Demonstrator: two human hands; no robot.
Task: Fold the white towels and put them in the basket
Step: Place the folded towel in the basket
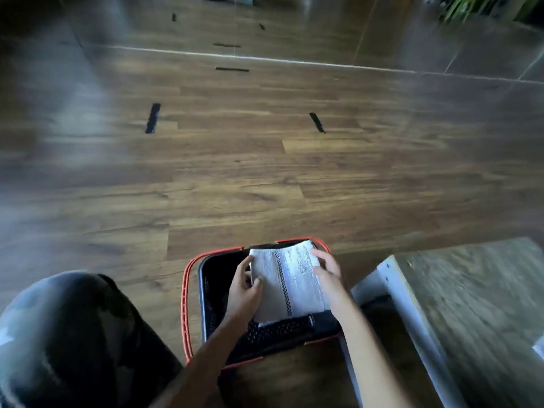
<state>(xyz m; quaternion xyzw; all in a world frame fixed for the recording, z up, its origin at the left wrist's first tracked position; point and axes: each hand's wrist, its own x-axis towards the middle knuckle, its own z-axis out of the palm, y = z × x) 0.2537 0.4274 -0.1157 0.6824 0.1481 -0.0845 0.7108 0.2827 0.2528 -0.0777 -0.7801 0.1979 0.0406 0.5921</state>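
Observation:
A folded white towel (290,282) with a dark checked stripe lies over the right half of a black basket (210,293) with orange handles, on the floor at bottom centre. My left hand (245,290) grips the towel's left edge, thumb on top. My right hand (326,270) holds the right edge, fingers spread over the top. The towel sits at or just above the basket's rim; whether it rests on anything inside is hidden.
The basket stands on a dark wooden floor (265,178) with short black tape marks (153,117). A table corner with a white frame (394,278) juts in at bottom right. My knee in camouflage trousers (70,334) fills the bottom left.

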